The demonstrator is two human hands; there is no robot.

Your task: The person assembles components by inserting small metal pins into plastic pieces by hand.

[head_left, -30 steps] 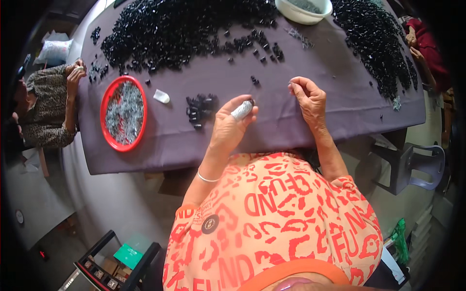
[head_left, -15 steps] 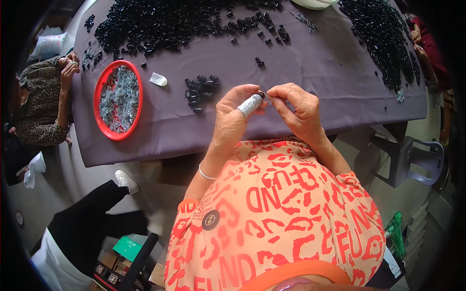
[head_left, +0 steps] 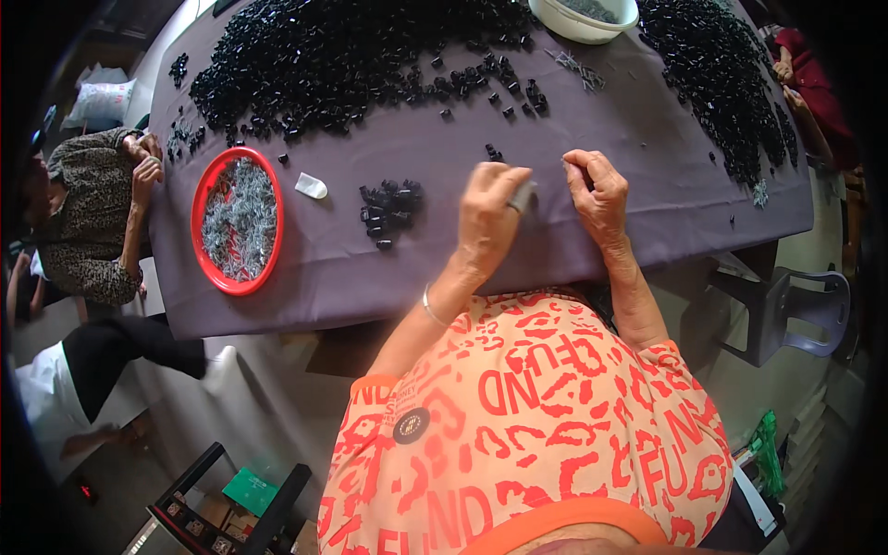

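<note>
My left hand (head_left: 490, 217) is over the table, turned back up and smeared by motion, its fingertips hidden. A grey-silver wrap (head_left: 522, 195) shows on one of its fingers. Just beyond the knuckles lie a few small black plastic pieces (head_left: 494, 153). To the right, my right hand (head_left: 602, 196) is raised with thumb and forefinger pinched together; whatever is between the tips is too small to make out. Left of my hands sits a small cluster of black plastic pieces (head_left: 389, 209). A red oval tray (head_left: 197, 225) full of thin silvery metal pieces (head_left: 242, 217) stands farther left.
Large heaps of black pieces (head_left: 305, 74) cover the table's (head_left: 324, 268) far side and right end (head_left: 712, 83). A white bowl (head_left: 592, 31) stands at the back. A white finger cot (head_left: 312, 186) lies by the tray. People sit at both ends; a grey stool (head_left: 777, 310) is right.
My hands have parted. The left has turned over and moved slightly away from me, and the black piece it held is out of sight. My right has shifted right. At left, a walking person moved.
</note>
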